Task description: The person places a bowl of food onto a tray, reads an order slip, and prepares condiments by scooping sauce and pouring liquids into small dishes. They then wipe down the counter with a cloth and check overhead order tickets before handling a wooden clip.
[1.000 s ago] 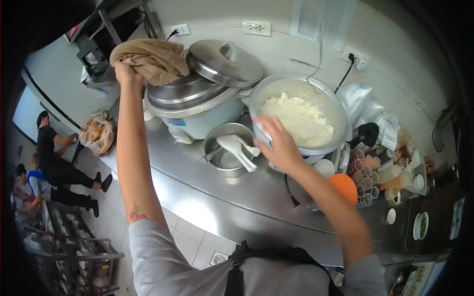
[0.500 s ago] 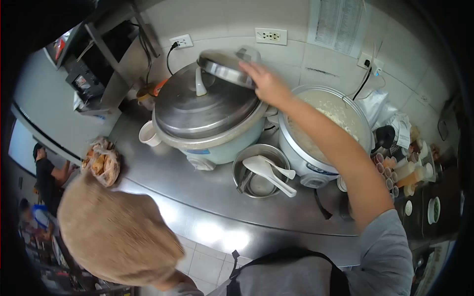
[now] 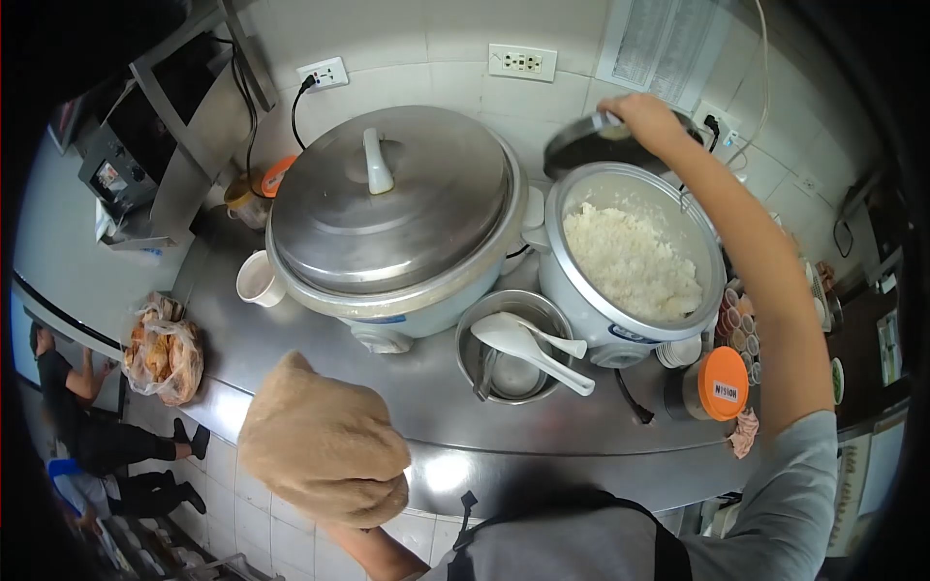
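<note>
Loose lid [image 3: 579, 145]: gone from over the left cooker since the earlier frame, now raised behind the right cooker [image 3: 572, 300], tilted; whether it touches that cooker's far rim cannot be told.
Right grip [image 3: 647, 121]: clenched on the loose lid at its edge, the arm reaching over the right side of the right cooker.
Brown cloth [image 3: 325, 441]: shifted right and farther in, now bunched above the near edge of the steel surface [image 3: 581, 426], left of the middle.
Left grip: hidden inside the brown cloth, only the wrist [image 3: 356, 544] showing below; whether it is clenched or released cannot be told.
Rice [image 3: 630, 257]: white, heaped inside the uncovered right cooker.
Left cooker [image 3: 436, 324]: larger, just beside the right one, covered by a steel lid [image 3: 387, 242] with a white handle.
Metal pot [image 3: 468, 339]: near side of the two cookers, between them, with white utensils [image 3: 504, 337] leaning on its rim.
White cup [image 3: 260, 281]: on the surface, just left of the left cooker.
Orange-lidded jar [image 3: 724, 382]: near right of the right cooker.
Plastic bag [image 3: 165, 353]: at the left end, filled with brownish pieces.
People [image 3: 82, 397]: two, well apart at far left.
</note>
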Available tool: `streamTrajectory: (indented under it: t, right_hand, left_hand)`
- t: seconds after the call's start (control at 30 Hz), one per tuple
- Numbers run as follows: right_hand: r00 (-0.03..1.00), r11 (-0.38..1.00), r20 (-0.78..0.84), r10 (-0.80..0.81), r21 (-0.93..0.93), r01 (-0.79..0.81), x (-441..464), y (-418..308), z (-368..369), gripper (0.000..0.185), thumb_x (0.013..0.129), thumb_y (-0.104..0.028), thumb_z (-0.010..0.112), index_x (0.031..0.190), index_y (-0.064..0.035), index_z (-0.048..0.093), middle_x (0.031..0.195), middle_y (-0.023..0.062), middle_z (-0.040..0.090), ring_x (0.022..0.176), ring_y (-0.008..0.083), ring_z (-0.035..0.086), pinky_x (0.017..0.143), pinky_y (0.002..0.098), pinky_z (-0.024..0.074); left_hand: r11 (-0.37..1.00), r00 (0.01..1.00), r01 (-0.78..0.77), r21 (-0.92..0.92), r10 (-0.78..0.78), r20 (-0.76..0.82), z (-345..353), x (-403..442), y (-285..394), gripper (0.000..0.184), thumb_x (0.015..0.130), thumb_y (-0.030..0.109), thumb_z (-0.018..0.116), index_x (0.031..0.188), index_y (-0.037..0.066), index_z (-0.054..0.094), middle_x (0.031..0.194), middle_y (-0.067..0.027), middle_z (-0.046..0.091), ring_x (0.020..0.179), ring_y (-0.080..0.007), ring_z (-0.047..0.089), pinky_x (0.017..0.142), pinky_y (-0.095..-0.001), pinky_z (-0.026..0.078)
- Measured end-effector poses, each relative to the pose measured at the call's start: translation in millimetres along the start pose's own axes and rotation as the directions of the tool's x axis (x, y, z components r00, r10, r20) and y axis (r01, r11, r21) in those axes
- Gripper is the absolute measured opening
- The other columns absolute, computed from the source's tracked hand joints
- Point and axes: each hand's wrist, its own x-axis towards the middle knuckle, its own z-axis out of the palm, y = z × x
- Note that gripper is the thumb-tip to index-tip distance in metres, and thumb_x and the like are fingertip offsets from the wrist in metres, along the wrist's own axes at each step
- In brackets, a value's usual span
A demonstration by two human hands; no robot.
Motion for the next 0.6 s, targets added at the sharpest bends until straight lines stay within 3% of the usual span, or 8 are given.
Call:
streamTrajectory:
  t: [0.27, 0.33, 0.37, 0.43, 0.47, 0.53, 0.57, 0.6]
  right_hand:
    - [0.956, 0.97, 0.168, 0.239, -0.002, -0.242, 2, 13, 117, 0.021, 0.084, -0.01, 0.054, 0.094, -0.0149, 0.071, 0.09, 0.0139, 0.069, 0.089, 0.0334, 0.066, 0.076, 0.0443, 0.053]
    - [0.883, 0.971, 0.414, 0.221, -0.012, -0.237, 7, 16, 113, 0.036, 0.08, -0.002, 0.055, 0.111, -0.0165, 0.067, 0.108, 0.0165, 0.066, 0.105, 0.0355, 0.061, 0.087, 0.0447, 0.0502]
    - [0.888, 0.956, 0.36, 0.286, -0.162, -0.243, 3, -4, 98, 0.047, 0.079, 0.001, 0.056, 0.122, -0.0175, 0.06, 0.118, 0.018, 0.06, 0.114, 0.0368, 0.055, 0.093, 0.0447, 0.0469]
    - [0.935, 0.951, 0.21, 0.287, -0.177, -0.252, -14, -42, 58, 0.067, 0.076, 0.006, 0.059, 0.137, -0.0187, 0.047, 0.136, 0.0193, 0.049, 0.127, 0.0382, 0.043, 0.102, 0.0441, 0.0403]
    - [0.965, 0.973, 0.123, 0.232, -0.044, -0.228, -18, -56, 39, 0.075, 0.075, 0.007, 0.06, 0.142, -0.0187, 0.041, 0.142, 0.0191, 0.043, 0.132, 0.0383, 0.038, 0.106, 0.0434, 0.0369]
    - [0.988, 0.842, -0.155, -0.029, 0.529, 0.107, -44, -107, 10, 0.06, 0.08, -0.002, 0.065, 0.136, -0.0123, 0.048, 0.14, 0.017, 0.047, 0.125, 0.0367, 0.047, 0.106, 0.0401, 0.0369]
    - [0.988, 0.545, -0.146, 0.053, 0.833, 0.094, -70, -183, -46, 0.052, 0.079, -0.001, 0.065, 0.13, -0.0089, 0.057, 0.129, 0.0161, 0.057, 0.11, 0.0339, 0.06, 0.094, 0.0371, 0.0468]
    - [0.985, 0.332, -0.155, -0.074, 0.928, 0.171, -97, -223, -58, 0.055, 0.084, -0.006, 0.062, 0.136, -0.0068, 0.048, 0.137, 0.0157, 0.049, 0.123, 0.0305, 0.047, 0.104, 0.0382, 0.0357]
  left_hand:
    - [0.996, 0.998, 0.026, 0.09, -0.031, 0.058, 2, -38, -29, 0.046, 0.09, 0.031, 0.055, 0.125, 0.002, 0.049, 0.122, -0.0158, 0.056, 0.111, -0.032, 0.056, 0.096, -0.0463, 0.046]
    - [0.994, 0.995, -0.002, 0.112, -0.009, 0.097, 10, -48, -30, 0.046, 0.09, 0.03, 0.056, 0.124, 0.002, 0.05, 0.121, -0.0158, 0.056, 0.111, -0.0316, 0.057, 0.096, -0.0457, 0.046]
    - [0.993, 0.991, -0.032, 0.114, 0.017, 0.13, 18, -53, -26, 0.046, 0.089, 0.03, 0.057, 0.124, 0.002, 0.05, 0.121, -0.0158, 0.056, 0.111, -0.0315, 0.057, 0.096, -0.0455, 0.046]
    - [0.989, 0.971, -0.111, 0.098, 0.087, 0.222, 42, -67, -15, 0.045, 0.089, 0.03, 0.058, 0.123, 0.001, 0.05, 0.12, -0.0158, 0.057, 0.11, -0.0312, 0.057, 0.096, -0.0449, 0.046]
    - [0.986, 0.951, -0.153, 0.072, 0.127, 0.28, 58, -77, -7, 0.045, 0.088, 0.029, 0.058, 0.123, 0.001, 0.051, 0.119, -0.0158, 0.057, 0.11, -0.031, 0.057, 0.096, -0.0447, 0.046]
    - [0.973, 0.879, -0.228, -0.024, 0.217, 0.424, 99, -103, 20, 0.045, 0.088, 0.029, 0.059, 0.122, 0.001, 0.051, 0.118, -0.0158, 0.057, 0.109, -0.0307, 0.057, 0.096, -0.0441, 0.046]
    - [0.96, 0.825, -0.266, -0.088, 0.274, 0.494, 122, -119, 34, 0.045, 0.087, 0.029, 0.06, 0.122, 0.001, 0.051, 0.118, -0.0158, 0.058, 0.109, -0.0306, 0.057, 0.096, -0.0439, 0.046]
    - [0.942, 0.756, -0.298, -0.157, 0.333, 0.563, 145, -138, 49, 0.045, 0.087, 0.028, 0.06, 0.122, 0.001, 0.052, 0.117, -0.0158, 0.058, 0.109, -0.0304, 0.058, 0.096, -0.0436, 0.046]
